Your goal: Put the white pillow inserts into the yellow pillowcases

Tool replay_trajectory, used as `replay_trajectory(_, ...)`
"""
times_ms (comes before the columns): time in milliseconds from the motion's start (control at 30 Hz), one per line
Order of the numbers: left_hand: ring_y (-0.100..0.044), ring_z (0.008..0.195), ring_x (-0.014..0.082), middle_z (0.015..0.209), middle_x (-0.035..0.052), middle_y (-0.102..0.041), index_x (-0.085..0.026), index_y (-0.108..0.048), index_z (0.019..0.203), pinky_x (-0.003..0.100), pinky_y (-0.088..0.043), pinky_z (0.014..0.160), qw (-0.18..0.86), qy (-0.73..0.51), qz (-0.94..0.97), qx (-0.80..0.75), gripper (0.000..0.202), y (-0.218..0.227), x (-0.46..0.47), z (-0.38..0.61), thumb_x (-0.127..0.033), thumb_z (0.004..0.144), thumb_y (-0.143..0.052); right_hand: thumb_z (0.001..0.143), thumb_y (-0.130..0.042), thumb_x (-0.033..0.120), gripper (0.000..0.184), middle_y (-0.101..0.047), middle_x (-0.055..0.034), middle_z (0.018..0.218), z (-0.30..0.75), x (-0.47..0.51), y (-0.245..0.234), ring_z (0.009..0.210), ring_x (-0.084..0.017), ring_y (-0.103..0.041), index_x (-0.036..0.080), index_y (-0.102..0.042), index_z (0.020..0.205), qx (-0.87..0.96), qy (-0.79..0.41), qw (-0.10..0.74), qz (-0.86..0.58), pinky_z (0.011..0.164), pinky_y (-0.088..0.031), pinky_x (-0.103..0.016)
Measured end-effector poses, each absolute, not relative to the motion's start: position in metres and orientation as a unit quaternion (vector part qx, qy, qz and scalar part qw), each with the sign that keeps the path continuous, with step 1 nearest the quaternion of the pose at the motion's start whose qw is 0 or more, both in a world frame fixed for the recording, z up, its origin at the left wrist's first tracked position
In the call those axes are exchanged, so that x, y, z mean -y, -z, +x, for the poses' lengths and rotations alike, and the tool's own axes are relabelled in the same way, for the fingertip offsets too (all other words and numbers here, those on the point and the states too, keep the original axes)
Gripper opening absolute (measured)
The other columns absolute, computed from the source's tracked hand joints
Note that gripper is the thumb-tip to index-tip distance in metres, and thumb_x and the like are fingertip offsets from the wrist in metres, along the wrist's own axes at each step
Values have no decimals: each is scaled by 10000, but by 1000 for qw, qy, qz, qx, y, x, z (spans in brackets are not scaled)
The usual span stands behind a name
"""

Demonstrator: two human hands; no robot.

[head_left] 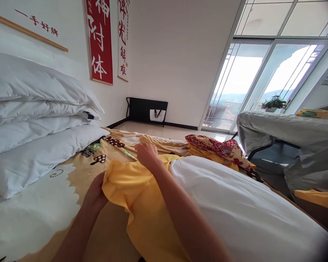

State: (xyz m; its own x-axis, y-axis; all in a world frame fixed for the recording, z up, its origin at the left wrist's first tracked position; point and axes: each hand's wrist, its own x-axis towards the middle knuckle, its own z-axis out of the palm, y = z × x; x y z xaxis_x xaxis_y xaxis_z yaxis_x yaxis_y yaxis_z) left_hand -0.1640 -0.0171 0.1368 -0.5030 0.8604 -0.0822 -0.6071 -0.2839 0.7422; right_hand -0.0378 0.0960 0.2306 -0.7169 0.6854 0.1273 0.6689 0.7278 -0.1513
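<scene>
A yellow cloth point(146, 203) is bunched up in front of me on a patterned blanket point(57, 203). My left hand point(97, 193) is closed on its left edge, with the fingers partly hidden behind the folds. Across the cloth reaches my right arm, and my right hand point(147, 154) is closed at its far upper edge, where the fabric gathers. A smooth white piece that looks like a pillow or thick fabric point(229, 196) lies to the right, against the yellow cloth; its near end runs out of view.
White pillows point(38, 105) are stacked at the left by the wall. A red plaid cloth point(221, 145) lies crumpled at the bed's far edge. To the right stands a table under a grey plastic cover point(278, 123). A black folded panel point(144, 109) leans against the far wall.
</scene>
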Motion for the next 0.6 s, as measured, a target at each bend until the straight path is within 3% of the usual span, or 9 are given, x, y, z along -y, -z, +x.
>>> replay_trajectory(100,-680,789,295,718,71,-708,-120,-696,752,330,-582,651,501,-747,222,-376,311,-136,23,-171,-225,489,-824,766,-498,24,454,-621,-79,1252,-49,-121,-222,1186,-246,-534,203,-629,1162,958,-108,-48,-260,943,-399,-355)
replay_trajectory(167,-678,759,290,687,68,-700,-124,-705,753,323,-579,629,511,-731,237,-385,347,-135,27,-175,-252,465,-850,759,-535,53,402,-681,-8,1148,-52,-133,-208,1049,-187,-615,231,-671,1093,954,-157,-117,-225,839,-462,-271)
replay_trajectory(267,-661,677,257,613,52,-671,-139,-690,657,304,-569,583,500,-744,238,-375,286,-132,31,-180,-280,462,-845,765,-530,84,306,-730,17,954,-53,-143,-199,826,-143,-660,192,-712,986,936,-214,-195,-199,675,-489,-215)
replay_trajectory(367,-634,601,225,570,35,-650,-153,-667,608,288,-555,524,463,-786,186,-365,213,-129,36,-183,-269,485,-797,747,-530,87,278,-722,29,848,-48,-148,-214,720,-122,-638,153,-708,949,915,-280,-231,-176,647,-482,-211)
replay_trajectory(467,-662,671,251,603,34,-671,-172,-662,635,307,-574,556,426,-819,95,-372,159,-127,43,-184,-247,516,-737,739,-538,104,248,-675,50,760,-41,-145,-236,654,-101,-588,130,-672,946,891,-359,-243,-134,604,-446,-205)
replay_trajectory(533,-676,736,272,599,30,-671,-185,-650,629,323,-589,602,408,-831,64,-372,147,-128,48,-182,-242,516,-728,729,-546,102,174,-610,70,663,-39,-139,-248,590,-84,-519,127,-657,860,906,-326,-245,-111,545,-388,-199)
replay_trajectory(600,-678,762,285,581,24,-661,-188,-645,621,332,-595,624,402,-835,58,-371,182,-131,52,-180,-230,477,-748,723,-556,93,81,-534,80,588,-41,-130,-257,551,-73,-438,133,-626,726,945,-214,-227,-99,511,-326,-203)
